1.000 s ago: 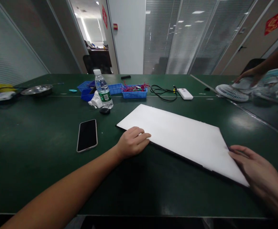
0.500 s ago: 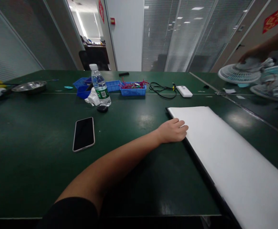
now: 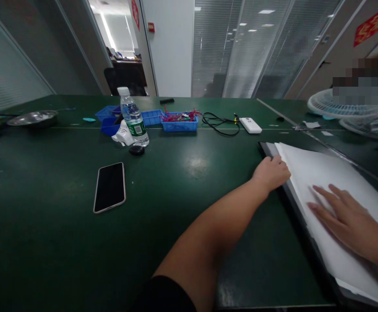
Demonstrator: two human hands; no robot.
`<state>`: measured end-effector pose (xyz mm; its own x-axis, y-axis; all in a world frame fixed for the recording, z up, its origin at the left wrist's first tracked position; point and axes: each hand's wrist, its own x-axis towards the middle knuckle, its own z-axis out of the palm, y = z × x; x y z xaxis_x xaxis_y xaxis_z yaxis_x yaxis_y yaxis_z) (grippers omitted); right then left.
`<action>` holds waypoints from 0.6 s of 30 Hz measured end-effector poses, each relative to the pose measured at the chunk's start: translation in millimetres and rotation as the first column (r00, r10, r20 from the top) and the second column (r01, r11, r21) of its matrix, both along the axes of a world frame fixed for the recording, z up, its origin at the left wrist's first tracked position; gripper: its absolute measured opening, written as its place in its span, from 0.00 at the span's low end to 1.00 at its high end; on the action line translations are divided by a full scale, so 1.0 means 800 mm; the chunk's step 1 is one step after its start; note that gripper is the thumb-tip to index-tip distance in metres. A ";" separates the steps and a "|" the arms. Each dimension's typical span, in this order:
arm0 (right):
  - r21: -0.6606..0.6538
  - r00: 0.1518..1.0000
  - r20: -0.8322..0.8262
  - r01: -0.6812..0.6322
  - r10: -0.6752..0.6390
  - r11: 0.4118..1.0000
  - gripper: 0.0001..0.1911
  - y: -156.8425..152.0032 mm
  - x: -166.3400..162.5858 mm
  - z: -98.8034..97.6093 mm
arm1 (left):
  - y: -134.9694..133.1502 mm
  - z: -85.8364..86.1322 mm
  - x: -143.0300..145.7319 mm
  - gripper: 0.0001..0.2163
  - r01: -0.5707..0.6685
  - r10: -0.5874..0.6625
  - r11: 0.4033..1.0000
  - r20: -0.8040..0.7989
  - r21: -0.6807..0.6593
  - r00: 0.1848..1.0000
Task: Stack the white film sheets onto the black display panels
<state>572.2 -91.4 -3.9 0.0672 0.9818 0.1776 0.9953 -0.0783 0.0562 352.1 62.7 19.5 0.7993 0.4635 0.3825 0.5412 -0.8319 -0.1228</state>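
A stack of large white paper sheets (image 3: 331,169) lies on a black-edged board (image 3: 286,206) at the right of the table. My left hand (image 3: 271,173) is closed on the left edge of the paper near its far corner; its fingertips curl out of sight. My right hand (image 3: 351,216) rests on or just above the top sheet, fingers spread, slightly blurred. Whether it presses the sheet I cannot tell. The top sheet sits a little askew from the ones beneath, which show along the left edge.
On the green table (image 3: 62,242) lie a phone (image 3: 110,187), a black mouse-like object (image 3: 137,150), a water bottle (image 3: 134,119), blue trays with wires (image 3: 179,125), a black cable (image 3: 219,125) and a white box (image 3: 250,125). Fan parts (image 3: 338,106) stand far right beside another person's blurred arm.
My left hand and the board with its paper have moved to the right. My right hand has come into view over the paper. The top sheet has shifted against the board, baring its left edge.
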 end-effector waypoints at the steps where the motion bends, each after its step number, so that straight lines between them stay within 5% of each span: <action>1: -0.001 1.000 -0.002 0.008 -0.008 1.000 0.48 0.007 -0.007 0.001 | 0.001 0.000 0.007 0.20 -0.024 0.024 0.999 -0.002 -0.028 1.000; 7: -0.131 0.995 -0.094 0.025 -0.037 0.991 0.47 0.027 -0.040 0.002 | 0.002 -0.002 0.021 0.21 -0.116 0.118 0.991 0.023 -0.065 0.993; 18: -0.133 0.997 -0.079 -0.009 -0.002 0.991 0.45 0.035 -0.009 -0.005 | 0.009 -0.004 0.009 0.20 0.080 -0.080 0.997 0.026 0.011 0.996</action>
<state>565.2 -63.5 -7.5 0.0721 0.9966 0.0395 0.9973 -0.0716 -0.0129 359.4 69.5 16.6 0.8231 0.3944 0.4085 0.4760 -0.8715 -0.1177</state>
